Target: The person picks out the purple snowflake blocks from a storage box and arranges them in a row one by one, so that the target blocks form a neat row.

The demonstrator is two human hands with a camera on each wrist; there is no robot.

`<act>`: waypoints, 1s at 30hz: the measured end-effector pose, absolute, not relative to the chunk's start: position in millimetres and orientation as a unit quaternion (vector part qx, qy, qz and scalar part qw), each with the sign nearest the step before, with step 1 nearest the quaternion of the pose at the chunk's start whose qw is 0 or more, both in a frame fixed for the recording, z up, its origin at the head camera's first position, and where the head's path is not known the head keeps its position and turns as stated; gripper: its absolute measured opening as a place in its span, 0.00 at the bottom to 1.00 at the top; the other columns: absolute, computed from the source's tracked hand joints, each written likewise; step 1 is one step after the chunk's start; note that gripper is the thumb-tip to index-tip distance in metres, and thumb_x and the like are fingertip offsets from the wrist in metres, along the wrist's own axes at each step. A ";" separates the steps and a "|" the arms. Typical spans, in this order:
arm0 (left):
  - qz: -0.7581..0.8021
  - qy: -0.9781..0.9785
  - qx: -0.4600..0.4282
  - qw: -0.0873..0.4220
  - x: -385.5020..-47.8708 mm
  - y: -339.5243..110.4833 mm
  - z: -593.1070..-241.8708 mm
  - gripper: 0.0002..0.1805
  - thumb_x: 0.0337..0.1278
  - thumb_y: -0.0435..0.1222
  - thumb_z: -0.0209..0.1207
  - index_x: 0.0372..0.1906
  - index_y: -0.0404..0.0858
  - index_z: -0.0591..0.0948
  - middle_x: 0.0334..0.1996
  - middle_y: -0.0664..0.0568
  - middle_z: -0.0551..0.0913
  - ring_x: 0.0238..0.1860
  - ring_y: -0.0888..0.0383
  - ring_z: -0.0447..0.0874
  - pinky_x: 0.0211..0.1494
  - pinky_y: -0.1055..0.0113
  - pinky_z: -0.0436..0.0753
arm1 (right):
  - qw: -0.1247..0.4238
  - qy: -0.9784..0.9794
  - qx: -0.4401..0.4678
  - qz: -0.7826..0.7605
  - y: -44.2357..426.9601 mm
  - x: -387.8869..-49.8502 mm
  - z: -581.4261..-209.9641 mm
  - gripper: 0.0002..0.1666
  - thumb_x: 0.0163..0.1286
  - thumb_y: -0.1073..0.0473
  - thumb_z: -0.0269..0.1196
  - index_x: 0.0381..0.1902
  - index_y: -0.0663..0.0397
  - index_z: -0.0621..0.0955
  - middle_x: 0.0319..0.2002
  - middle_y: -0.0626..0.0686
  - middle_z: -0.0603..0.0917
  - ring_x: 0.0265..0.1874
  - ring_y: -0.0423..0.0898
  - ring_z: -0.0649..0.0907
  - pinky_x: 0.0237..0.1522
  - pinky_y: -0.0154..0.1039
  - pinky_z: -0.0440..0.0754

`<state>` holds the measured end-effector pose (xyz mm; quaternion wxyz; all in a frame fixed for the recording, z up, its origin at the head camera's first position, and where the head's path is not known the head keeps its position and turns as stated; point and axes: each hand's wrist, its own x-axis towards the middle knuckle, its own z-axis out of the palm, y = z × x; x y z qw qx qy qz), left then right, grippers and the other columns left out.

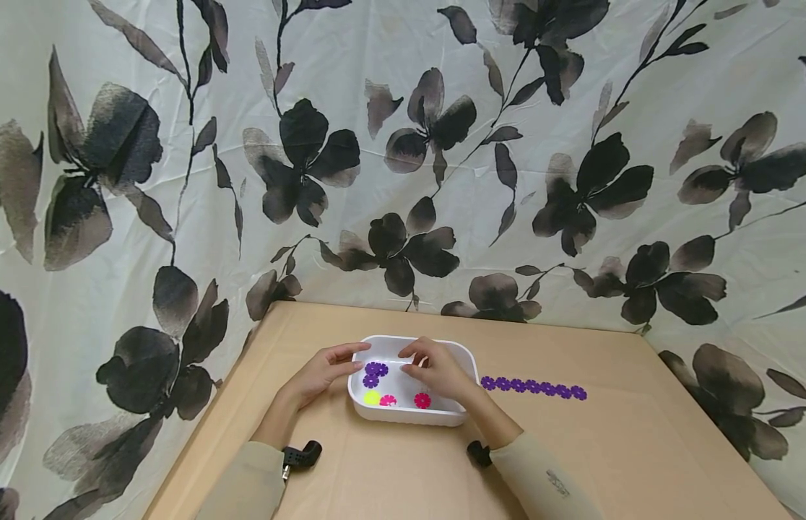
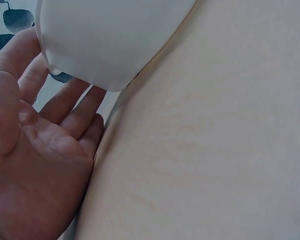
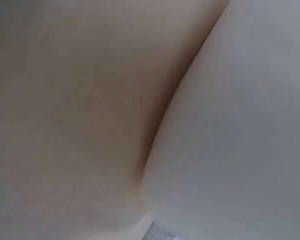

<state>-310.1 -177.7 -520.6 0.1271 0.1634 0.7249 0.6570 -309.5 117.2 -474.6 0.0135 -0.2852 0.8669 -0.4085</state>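
Touching white tray (image 1: 409,416) on counter (image 1: 637,440) with loosely extended left hand (image 1: 321,373); reaching inside with right hand (image 1: 440,371), nearly pinched, unclear if gripping anything. Partway, judging by purple row (image 1: 531,386) alongside, mixed flowers (image 1: 422,400) left inside.

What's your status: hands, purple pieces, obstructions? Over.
Left hand at white tray; right hand over it, grip unclear. Purple pieces inside tray, purple row right of it. No obstruction visible.

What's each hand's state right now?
Left hand: open, at one end of the white tray.
Right hand: partly curled over the tray; cannot tell whether it holds anything.
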 end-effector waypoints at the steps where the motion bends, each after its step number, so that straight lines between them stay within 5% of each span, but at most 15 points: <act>1: 0.657 0.725 0.162 0.127 -310.2 -177.7 -520.5 0.29 0.68 0.41 0.67 0.71 0.42 0.78 0.75 0.49 0.74 0.78 0.44 0.65 0.82 0.45 0.61 | 0.015 0.867 -0.289 -0.405 115.1 -309.9 -474.9 0.14 0.72 0.59 0.70 0.52 0.58 0.87 0.46 0.56 0.86 0.38 0.43 0.81 0.40 0.32 0.83; 13: 0.662 0.719 0.169 0.126 -312.2 -179.8 -520.8 0.32 0.68 0.41 0.67 0.75 0.46 0.74 0.76 0.46 0.72 0.74 0.46 0.72 0.79 0.51 0.69 | 0.000 0.851 -0.357 -0.384 96.6 -315.6 -478.4 0.13 0.69 0.67 0.69 0.50 0.67 0.86 0.47 0.65 0.87 0.37 0.50 0.83 0.38 0.32 0.82; 30: 0.663 0.718 0.177 0.120 -312.7 -180.3 -523.1 0.32 0.68 0.40 0.68 0.74 0.45 0.74 0.75 0.45 0.72 0.74 0.46 0.72 0.75 0.59 0.75 | 0.014 0.885 -0.354 -0.303 73.4 -327.5 -476.5 0.16 0.69 0.65 0.69 0.54 0.61 0.86 0.49 0.58 0.88 0.43 0.50 0.87 0.46 0.39 0.85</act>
